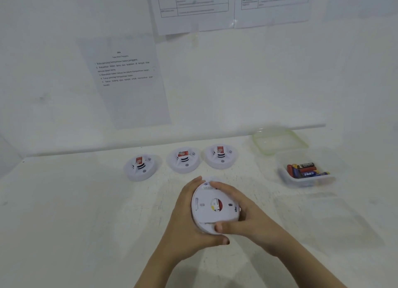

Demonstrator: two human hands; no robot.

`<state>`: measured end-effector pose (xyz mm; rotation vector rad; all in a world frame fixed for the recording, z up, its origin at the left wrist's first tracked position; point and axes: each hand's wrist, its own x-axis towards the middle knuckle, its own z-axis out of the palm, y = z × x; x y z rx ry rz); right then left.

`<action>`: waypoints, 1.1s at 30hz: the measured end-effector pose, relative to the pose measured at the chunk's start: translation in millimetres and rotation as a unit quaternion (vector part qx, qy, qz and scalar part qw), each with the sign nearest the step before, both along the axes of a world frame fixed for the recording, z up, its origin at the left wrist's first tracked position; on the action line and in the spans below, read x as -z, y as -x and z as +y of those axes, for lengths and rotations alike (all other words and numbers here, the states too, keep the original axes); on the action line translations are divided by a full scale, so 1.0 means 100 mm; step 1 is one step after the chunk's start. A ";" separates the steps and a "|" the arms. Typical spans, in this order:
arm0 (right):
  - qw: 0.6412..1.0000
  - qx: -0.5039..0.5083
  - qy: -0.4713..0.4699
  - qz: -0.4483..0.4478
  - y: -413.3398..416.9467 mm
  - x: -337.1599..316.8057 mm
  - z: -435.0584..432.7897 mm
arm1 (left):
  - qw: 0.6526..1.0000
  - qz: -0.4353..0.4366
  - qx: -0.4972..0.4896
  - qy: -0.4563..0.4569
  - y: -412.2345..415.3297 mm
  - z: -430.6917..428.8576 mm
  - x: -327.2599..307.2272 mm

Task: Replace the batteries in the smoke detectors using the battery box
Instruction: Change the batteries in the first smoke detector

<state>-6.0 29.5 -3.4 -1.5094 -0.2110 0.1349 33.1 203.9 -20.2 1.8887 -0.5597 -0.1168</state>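
Both hands hold one round smoke detector (212, 210). The left hand (187, 219) cups its left edge, and the right hand (243, 212) curls over its right edge, thumb on the near rim. Its flat back faces up. Just past the hands sit three more detectors (141, 167) (183, 159) (221, 155) in a row. Off to the right, well apart, is the battery box (312, 182) - its lid (280, 140) lies behind it. Left of the hands, the table (86, 201) spreads wide.

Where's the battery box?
Head view, right side of the table: the open battery box sits just in front of its lid, right of the row of three detectors.
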 end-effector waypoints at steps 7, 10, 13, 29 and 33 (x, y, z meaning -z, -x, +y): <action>1.000 -0.016 0.000 0.000 -0.01 -0.05 -0.03 | 1.000 -0.022 0.006 -0.014 0.01 0.06 -0.11; 0.999 -0.029 0.014 0.009 -0.03 -0.08 -0.03 | 0.999 -0.027 0.005 -0.021 0.02 0.08 -0.13; 0.999 -0.041 0.020 0.018 -0.04 -0.12 -0.03 | 0.999 -0.033 0.003 -0.026 0.02 0.10 -0.14; 0.972 -0.108 0.208 0.009 -0.09 -0.25 -0.22 | 0.997 -0.028 0.049 -0.052 0.02 0.16 -0.18; 0.911 -0.021 0.392 -0.129 -0.05 -0.27 -0.21 | 0.995 -0.035 0.058 -0.068 -0.03 0.18 -0.20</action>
